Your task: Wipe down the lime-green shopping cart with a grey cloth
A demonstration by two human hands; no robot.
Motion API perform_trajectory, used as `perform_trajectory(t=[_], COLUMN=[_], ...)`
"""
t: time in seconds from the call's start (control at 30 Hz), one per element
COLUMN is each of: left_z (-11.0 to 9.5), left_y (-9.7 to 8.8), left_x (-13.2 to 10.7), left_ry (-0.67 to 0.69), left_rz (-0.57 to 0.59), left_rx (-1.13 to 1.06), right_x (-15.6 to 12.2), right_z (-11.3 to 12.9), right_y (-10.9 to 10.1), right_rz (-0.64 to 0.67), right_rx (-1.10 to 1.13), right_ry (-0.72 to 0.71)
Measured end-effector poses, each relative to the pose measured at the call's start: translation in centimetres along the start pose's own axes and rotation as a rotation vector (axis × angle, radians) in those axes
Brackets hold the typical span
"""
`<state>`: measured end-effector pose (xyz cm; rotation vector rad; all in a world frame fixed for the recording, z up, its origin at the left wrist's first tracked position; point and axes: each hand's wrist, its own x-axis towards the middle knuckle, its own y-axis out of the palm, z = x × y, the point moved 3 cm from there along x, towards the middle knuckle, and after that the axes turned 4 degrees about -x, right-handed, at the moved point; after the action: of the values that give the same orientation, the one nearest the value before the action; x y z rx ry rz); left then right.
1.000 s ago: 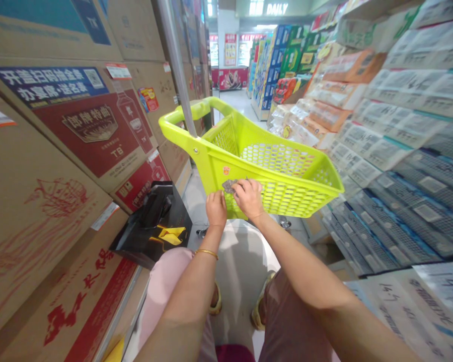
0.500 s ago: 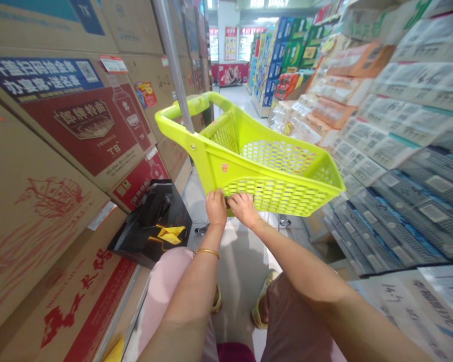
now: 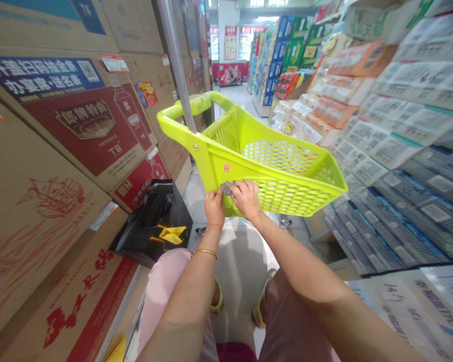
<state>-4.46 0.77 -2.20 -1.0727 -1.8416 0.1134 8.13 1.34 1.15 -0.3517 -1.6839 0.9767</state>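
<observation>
A lime-green shopping basket cart (image 3: 211, 156) with perforated sides stands in front of me. My right hand (image 3: 245, 198) is closed in a pinch on a small grey, crumpled piece (image 3: 227, 188), possibly cloth, against the side of the basket. My left hand (image 3: 214, 207) is also closed, just below and left of the grey piece. Its fingertips point away from me, and whether they grip the piece's edge is hidden. A small orange sticker (image 3: 227, 168) sits on the basket above the hands.
Stacked cartons (image 3: 86, 125) wall the left side, with a black bag (image 3: 154, 221) at their foot. Packaged goods (image 3: 392, 125) are piled along the right. A metal pole (image 3: 177, 60) rises by the cart's handle. The pale floor (image 3: 234, 271) runs between my feet.
My right hand has risen slightly and turned, and more of the grey piece now shows between the hands. My left hand has shifted a little left. The basket has barely moved.
</observation>
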Motion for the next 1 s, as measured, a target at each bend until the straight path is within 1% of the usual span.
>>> perform_trajectory(t=[0.1, 0.3, 0.47, 0.57, 0.7, 0.77, 0.83, 0.9, 1.0], left_z=[0.0, 0.1, 0.1, 0.0, -0.1, -0.1, -0.1, -0.1, -0.2], left_y=[0.0, 0.3, 0.5, 0.5, 0.6, 0.6, 0.7, 0.7, 0.6], left_x=[0.1, 0.1, 0.0, 0.1, 0.0, -0.1, -0.1, -0.1, -0.1], left_ry=[0.008, 0.012, 0.013, 0.002, -0.003, 0.009, 0.02, 0.025, 0.014], left_rz=[0.014, 0.002, -0.007, 0.001, 0.015, -0.007, -0.035, -0.041, -0.01], left_rx=[-0.009, -0.027, -0.013, -0.034, -0.061, -0.067, -0.074, -0.077, -0.077], right_x=[-1.2, -3.3, -3.8, -3.0, -0.9, -0.1, 0.3, 0.2, -0.6], right_z=[0.2, 0.5, 0.5, 0.0, -0.8, -1.2, -1.3, -1.1, -0.5], right_y=[1.2, 2.4, 3.1, 2.5, 0.2, -1.0, -1.6, -1.4, -0.1], right_rz=[0.068, 0.152, 0.147, 0.097, -0.029, -0.096, -0.139, -0.131, -0.06], right_rx=[-0.011, -0.021, -0.033, -0.023, -0.014, -0.017, -0.02, -0.021, -0.035], right_ry=[-0.049, -0.137, -0.196, -0.157, -0.039, 0.024, 0.055, 0.032, -0.034])
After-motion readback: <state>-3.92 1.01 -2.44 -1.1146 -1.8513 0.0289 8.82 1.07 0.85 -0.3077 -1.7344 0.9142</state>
